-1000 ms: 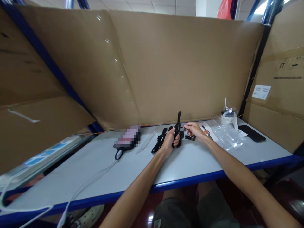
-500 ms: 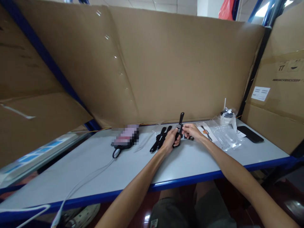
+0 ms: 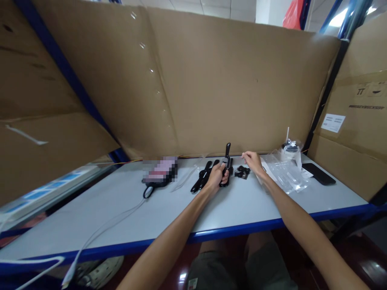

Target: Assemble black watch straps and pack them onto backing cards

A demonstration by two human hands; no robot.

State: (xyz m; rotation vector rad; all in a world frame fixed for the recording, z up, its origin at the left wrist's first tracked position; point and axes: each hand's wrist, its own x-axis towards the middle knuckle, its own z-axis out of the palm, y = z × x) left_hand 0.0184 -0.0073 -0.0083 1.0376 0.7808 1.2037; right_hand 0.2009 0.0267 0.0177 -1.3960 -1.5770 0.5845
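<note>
My left hand [image 3: 218, 174] is closed around a black two-handled tool [image 3: 227, 150], one glossy handle pointing up and away past my fingers. More of its dark body shows beside and below the fingers. To the left of that hand lie two similar black two-handled tools [image 3: 200, 182], side by side and partly hidden by it. My right hand [image 3: 253, 162] hovers over the table with thumb and fingertips pinched together; anything between them is too small to make out. Several small black parts [image 3: 242, 172] sit in a cluster between my hands.
Clear plastic bags [image 3: 286, 173] cover most of a printed sheet on the right. Behind them stands a lidded cup with a straw [image 3: 290, 149]; a dark phone [image 3: 319, 173] lies farther right. A cabled device [image 3: 160, 171] is at left. Cardboard [image 3: 229, 80] walls the back.
My right hand has moved right, away from the tool, uncovering the small black parts. My left hand still grips the tool, which has shifted slightly. The view has tilted a little.
</note>
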